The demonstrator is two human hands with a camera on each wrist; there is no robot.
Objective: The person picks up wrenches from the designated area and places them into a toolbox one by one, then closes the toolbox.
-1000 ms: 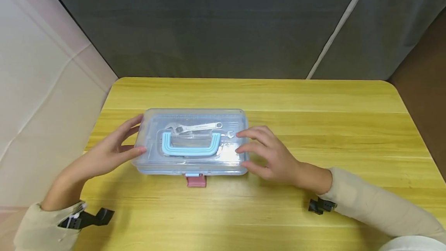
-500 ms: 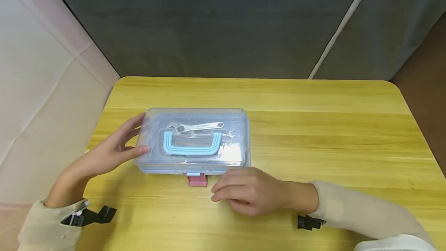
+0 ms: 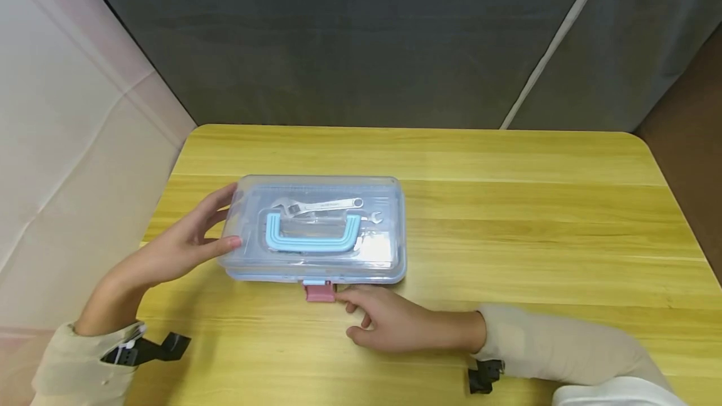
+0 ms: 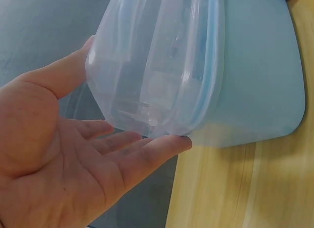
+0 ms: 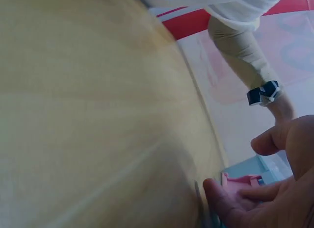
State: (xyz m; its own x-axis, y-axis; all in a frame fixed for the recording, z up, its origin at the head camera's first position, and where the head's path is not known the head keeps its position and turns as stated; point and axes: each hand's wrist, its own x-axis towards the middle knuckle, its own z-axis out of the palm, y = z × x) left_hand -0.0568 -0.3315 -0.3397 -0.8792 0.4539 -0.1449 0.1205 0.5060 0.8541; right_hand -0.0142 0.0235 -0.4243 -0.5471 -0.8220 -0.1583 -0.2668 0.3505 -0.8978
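Note:
A clear plastic toolbox point(image 3: 310, 230) with a light blue handle point(image 3: 312, 244) sits with its lid down on the table. Through the lid an adjustable wrench point(image 3: 324, 206) and the end of a smaller wrench point(image 3: 375, 218) show. My left hand point(image 3: 180, 240) spreads thumb and fingers against the box's left end; in the left wrist view its fingers touch the lid's edge point(image 4: 157, 100). At the front hangs a pink latch point(image 3: 319, 293), swung outward. My right hand point(image 3: 389, 318) touches the latch's right side with its extended index finger, the other fingers loosely bent.
The wooden table point(image 3: 536, 224) extends to the right of the box. A dark grey curtain point(image 3: 338, 42) hangs behind it, and a pale cloth point(image 3: 73, 111) at the left. Each sleeve carries a black wrist camera mount point(image 3: 485, 376).
My right hand has moved from the box's right end down and left to the latch at the front. The left hand stays against the left end.

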